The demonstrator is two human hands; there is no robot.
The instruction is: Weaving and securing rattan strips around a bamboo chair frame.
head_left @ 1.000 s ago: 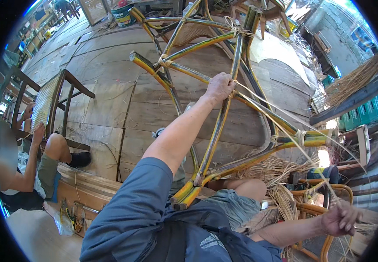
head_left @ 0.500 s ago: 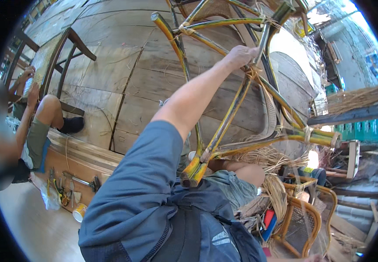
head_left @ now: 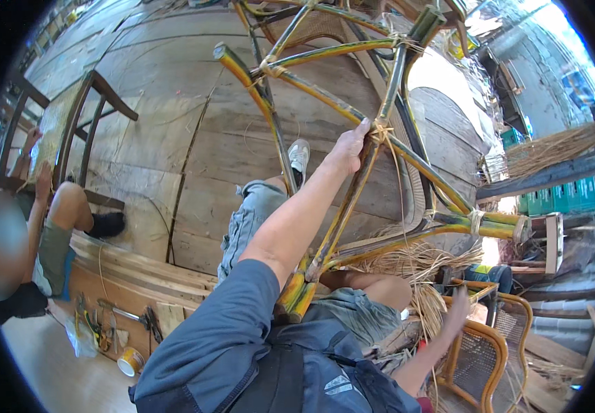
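Observation:
A bamboo chair frame (head_left: pixel 339 110) of yellow-green poles lies tilted across my lap on the plank floor. My left hand (head_left: pixel 349 148) reaches up and grips one pole just beside a joint bound with cane strips (head_left: pixel 382 131). Low down on the right, my right hand (head_left: pixel 458 310) rests next to a bundle of pale cane strands (head_left: pixel 414 265). It is close to the rim of an orange cane chair (head_left: pixel 480 351). Whether it holds a strand I cannot tell. The frame's pole ends (head_left: pixel 296 299) rest against my thigh.
Another person (head_left: pixel 53 234) sits at the left, working on a dark wooden chair frame (head_left: pixel 91 117). Hand tools (head_left: pixel 105 327) and a roll of tape (head_left: pixel 130 361) lie below the platform edge. My shoe (head_left: pixel 299 155) sits under the frame. Green crates (head_left: pixel 552 196) stand at the right.
My left hand has kept its grip by the bound joint while the view shifted. My right hand dropped out of sight, then came back into view beside the cane strands.

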